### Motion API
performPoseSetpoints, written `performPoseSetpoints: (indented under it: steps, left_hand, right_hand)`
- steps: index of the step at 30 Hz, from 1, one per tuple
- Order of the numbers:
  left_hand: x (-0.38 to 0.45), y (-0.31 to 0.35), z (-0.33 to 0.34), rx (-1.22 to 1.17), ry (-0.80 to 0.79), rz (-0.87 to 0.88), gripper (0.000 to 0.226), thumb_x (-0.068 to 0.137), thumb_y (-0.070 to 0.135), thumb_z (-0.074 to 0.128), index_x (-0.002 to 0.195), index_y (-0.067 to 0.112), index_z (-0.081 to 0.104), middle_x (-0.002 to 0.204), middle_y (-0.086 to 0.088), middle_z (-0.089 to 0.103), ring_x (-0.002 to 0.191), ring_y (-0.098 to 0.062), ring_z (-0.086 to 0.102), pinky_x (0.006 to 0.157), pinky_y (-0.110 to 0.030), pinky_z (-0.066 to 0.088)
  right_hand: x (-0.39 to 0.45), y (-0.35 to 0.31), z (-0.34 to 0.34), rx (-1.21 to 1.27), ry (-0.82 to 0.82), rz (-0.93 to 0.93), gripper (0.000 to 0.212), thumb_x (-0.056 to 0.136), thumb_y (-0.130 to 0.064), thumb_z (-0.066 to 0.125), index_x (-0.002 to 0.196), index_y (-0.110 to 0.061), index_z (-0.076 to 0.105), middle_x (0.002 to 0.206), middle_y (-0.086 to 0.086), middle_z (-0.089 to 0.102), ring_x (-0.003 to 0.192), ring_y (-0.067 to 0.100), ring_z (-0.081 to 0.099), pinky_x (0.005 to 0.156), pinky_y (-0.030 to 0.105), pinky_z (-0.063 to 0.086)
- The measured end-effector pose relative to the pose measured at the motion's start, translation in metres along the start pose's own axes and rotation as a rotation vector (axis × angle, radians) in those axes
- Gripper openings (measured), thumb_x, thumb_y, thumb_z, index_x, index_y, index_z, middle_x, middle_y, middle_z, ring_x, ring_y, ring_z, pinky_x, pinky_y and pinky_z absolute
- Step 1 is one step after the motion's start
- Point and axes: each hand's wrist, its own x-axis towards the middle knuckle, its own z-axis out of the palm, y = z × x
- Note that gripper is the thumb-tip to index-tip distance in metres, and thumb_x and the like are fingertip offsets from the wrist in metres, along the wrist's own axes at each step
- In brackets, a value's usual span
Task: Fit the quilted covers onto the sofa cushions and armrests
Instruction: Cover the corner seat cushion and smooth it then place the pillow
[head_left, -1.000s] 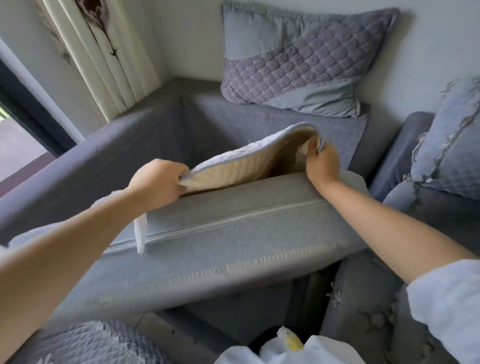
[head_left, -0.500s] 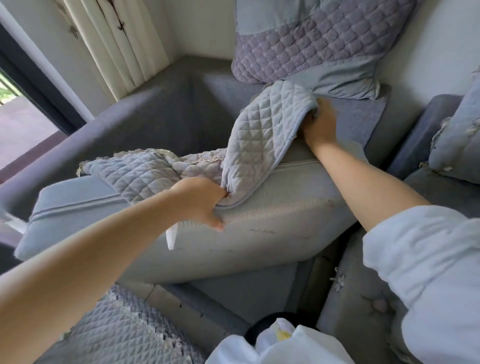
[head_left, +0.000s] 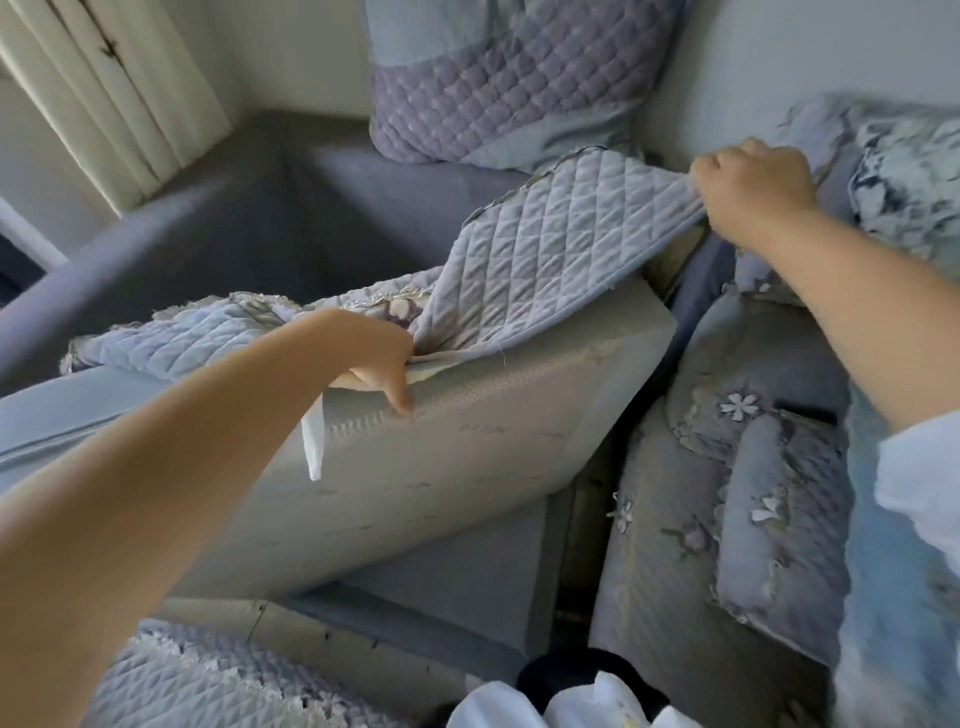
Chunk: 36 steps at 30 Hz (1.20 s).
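Pale grey quilted cover w/ diamond stitching (head_left: 545, 244) draped over top edge of tilted pale grey seat cushion (head_left: 467, 441), which leans in grey fabric sofa frame (head_left: 182, 228); frame's seat well otherwise bare at rear. Left end of cover bunched on cushion top, lace trim showing. Right end lifted clear of cushion, pulled taut up & to the right. Left hand (head_left: 379, 353) pinching cover edge at cushion's upper front edge, thumb on top, fingers curled under, one fingertip touching cushion face. Right hand (head_left: 753, 187) fisted round cover's far corner, above & beyond cushion's right end. Purple-grey quilted pillow (head_left: 519, 78) upright against wall behind. Floral-embroidered grey cushions (head_left: 737, 493) just beside, on right. Cream pleated curtain (head_left: 104, 88) top left.
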Motion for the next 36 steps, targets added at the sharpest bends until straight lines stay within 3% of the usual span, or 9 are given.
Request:
performPoseSetpoints:
  steps: [2, 5, 10, 15, 20, 26, 28, 32, 36]
  left_hand:
    - [0.001, 0.004, 0.001, -0.031, -0.069, 0.025, 0.046, 0.074, 0.049, 0.067, 0.106, 0.019, 0.052, 0.095, 0.001, 0.054, 0.089, -0.020, 0.052, 0.080, -0.029, 0.041]
    - [0.000, 0.005, 0.004, -0.039, -0.154, 0.048, 0.063, 0.072, 0.053, 0.067, 0.124, 0.021, 0.051, 0.107, 0.002, 0.053, 0.101, -0.021, 0.052, 0.094, -0.034, 0.042]
    - [0.002, 0.002, 0.003, -0.050, -0.164, 0.061, 0.061, 0.076, 0.054, 0.064, 0.124, 0.019, 0.053, 0.104, 0.003, 0.054, 0.097, -0.019, 0.051, 0.091, -0.030, 0.040]
    - [-0.003, 0.006, 0.002, -0.076, -0.189, 0.040, 0.062, 0.076, 0.053, 0.064, 0.126, 0.018, 0.051, 0.104, 0.003, 0.052, 0.096, -0.019, 0.049, 0.086, -0.027, 0.038]
    - [0.001, 0.004, 0.001, -0.057, -0.189, 0.002, 0.063, 0.077, 0.054, 0.063, 0.127, 0.018, 0.049, 0.105, 0.002, 0.051, 0.096, -0.018, 0.048, 0.086, -0.028, 0.038]
    - [-0.001, 0.004, -0.006, -0.190, -0.350, -0.061, 0.068, 0.074, 0.049, 0.069, 0.128, 0.012, 0.049, 0.112, -0.005, 0.053, 0.105, -0.025, 0.058, 0.066, -0.022, 0.050]
    - [-0.004, 0.009, -0.008, -0.224, -0.434, -0.088, 0.063, 0.079, 0.046, 0.065, 0.124, 0.004, 0.053, 0.113, -0.013, 0.059, 0.100, -0.025, 0.061, 0.072, -0.025, 0.052]
    - [-0.007, 0.019, -0.008, -0.283, -0.607, -0.126, 0.065, 0.091, 0.049, 0.044, 0.115, -0.009, 0.058, 0.119, -0.023, 0.061, 0.111, -0.029, 0.061, 0.076, -0.019, 0.050]
    - [-0.009, 0.023, -0.006, -0.288, -0.607, -0.196, 0.069, 0.093, 0.054, 0.036, 0.112, -0.007, 0.061, 0.117, -0.019, 0.064, 0.108, -0.026, 0.063, 0.079, -0.021, 0.051]
  right_hand:
    - [-0.019, 0.004, -0.007, -0.025, -0.024, 0.041, 0.017, 0.067, 0.018, 0.042, 0.079, 0.017, 0.054, 0.076, 0.040, 0.057, 0.075, 0.050, 0.057, 0.063, 0.053, 0.045]
    - [-0.057, 0.001, 0.001, -0.075, -0.259, 0.139, 0.023, 0.081, 0.013, 0.043, 0.101, 0.011, 0.053, 0.103, 0.031, 0.057, 0.101, 0.042, 0.053, 0.073, 0.045, 0.043]
    - [-0.110, -0.029, 0.037, -0.136, -0.631, 0.256, 0.028, 0.092, -0.002, 0.034, 0.119, -0.003, 0.045, 0.120, 0.015, 0.054, 0.111, 0.030, 0.052, 0.082, 0.038, 0.047]
    - [-0.114, -0.045, 0.055, 0.172, -0.635, 0.463, 0.027, 0.093, -0.010, 0.039, 0.118, -0.003, 0.046, 0.118, 0.018, 0.055, 0.106, 0.034, 0.056, 0.080, 0.040, 0.047]
    - [-0.099, -0.029, 0.047, 0.156, -0.590, 0.410, 0.013, 0.088, -0.005, 0.044, 0.080, -0.010, 0.036, 0.117, 0.018, 0.049, 0.104, 0.032, 0.051, 0.067, 0.032, 0.034]
    - [-0.072, 0.004, 0.043, 0.422, -1.085, 0.226, 0.049, 0.086, 0.001, 0.042, 0.134, -0.008, 0.035, 0.132, 0.011, 0.046, 0.110, 0.026, 0.051, 0.074, 0.026, 0.043]
    - [-0.051, 0.021, 0.036, 0.445, -1.039, 0.245, 0.045, 0.085, 0.009, 0.033, 0.123, -0.006, 0.053, 0.127, 0.012, 0.056, 0.111, 0.027, 0.055, 0.078, 0.026, 0.045]
    - [-0.007, 0.044, 0.048, 0.689, -0.515, 0.474, 0.029, 0.094, -0.007, 0.041, 0.116, -0.004, 0.059, 0.123, 0.013, 0.059, 0.111, 0.027, 0.053, 0.087, 0.029, 0.039]
    - [0.017, 0.026, 0.078, 1.092, -0.789, 0.595, 0.043, 0.097, -0.036, 0.040, 0.128, -0.008, 0.050, 0.113, 0.003, 0.056, 0.101, 0.018, 0.052, 0.085, 0.030, 0.038]
